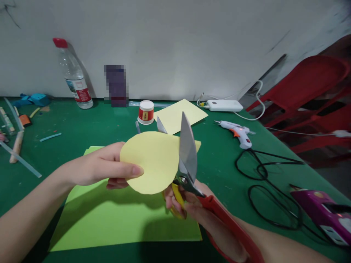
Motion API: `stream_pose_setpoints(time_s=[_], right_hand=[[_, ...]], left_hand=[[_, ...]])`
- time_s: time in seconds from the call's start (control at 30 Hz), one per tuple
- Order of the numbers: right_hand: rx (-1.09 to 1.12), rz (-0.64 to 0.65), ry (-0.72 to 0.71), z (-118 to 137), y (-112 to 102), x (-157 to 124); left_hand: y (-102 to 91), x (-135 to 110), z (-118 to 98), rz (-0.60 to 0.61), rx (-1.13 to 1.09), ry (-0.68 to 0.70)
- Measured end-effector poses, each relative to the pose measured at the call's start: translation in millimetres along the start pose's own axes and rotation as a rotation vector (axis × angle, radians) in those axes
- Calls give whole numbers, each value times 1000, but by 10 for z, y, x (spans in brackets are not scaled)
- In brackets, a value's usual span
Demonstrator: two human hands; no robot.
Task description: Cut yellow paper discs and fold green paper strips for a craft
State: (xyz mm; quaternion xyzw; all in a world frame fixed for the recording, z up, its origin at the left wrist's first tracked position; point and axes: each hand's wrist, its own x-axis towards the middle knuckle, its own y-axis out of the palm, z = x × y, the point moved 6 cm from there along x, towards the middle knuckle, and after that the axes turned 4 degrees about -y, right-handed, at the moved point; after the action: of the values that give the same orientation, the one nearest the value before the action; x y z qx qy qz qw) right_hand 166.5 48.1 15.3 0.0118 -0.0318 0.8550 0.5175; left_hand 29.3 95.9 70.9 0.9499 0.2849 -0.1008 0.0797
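Observation:
My left hand [117, 166] pinches a rounded piece of pale yellow paper [153, 160] at its left side, thumb on top. Closed around the handles of large scissors [188, 146] is my right hand [189, 204]; the scissors have one red handle and one yellow. Their blades stand apart with the right edge of the yellow paper between them, where a pointed strip juts out to the right. Below both hands lies a bright green sheet [117, 219] on the table. The lower part of the right grip is partly hidden by the red handle.
On the green table [219, 175], a yellow sheet [186, 113] lies behind a small red-and-white cup [146, 111]. A glue gun [238, 133] with looping black cable and a purple power strip [323, 212] are at right. A water bottle [75, 80] leans against the wall.

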Motion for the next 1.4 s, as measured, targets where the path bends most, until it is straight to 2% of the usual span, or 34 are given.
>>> stream_pose_setpoints(time_s=[0.1, 0.4, 0.7, 0.83, 1.4], right_hand=[[23, 9, 73, -46, 0, -13], [18, 81, 60, 6, -23, -25], [-33, 69, 9, 30, -13, -12], [-66, 60, -4, 35, -8, -20], [-77, 40, 19, -36, -10, -34]], left_hand=[[20, -5, -15, 10, 23, 6], [26, -10, -27, 6, 59, -2], [-2, -27, -34, -2, 44, 40], [-12, -44, -38, -4, 40, 15], [-76, -88, -43, 19, 80, -8]])
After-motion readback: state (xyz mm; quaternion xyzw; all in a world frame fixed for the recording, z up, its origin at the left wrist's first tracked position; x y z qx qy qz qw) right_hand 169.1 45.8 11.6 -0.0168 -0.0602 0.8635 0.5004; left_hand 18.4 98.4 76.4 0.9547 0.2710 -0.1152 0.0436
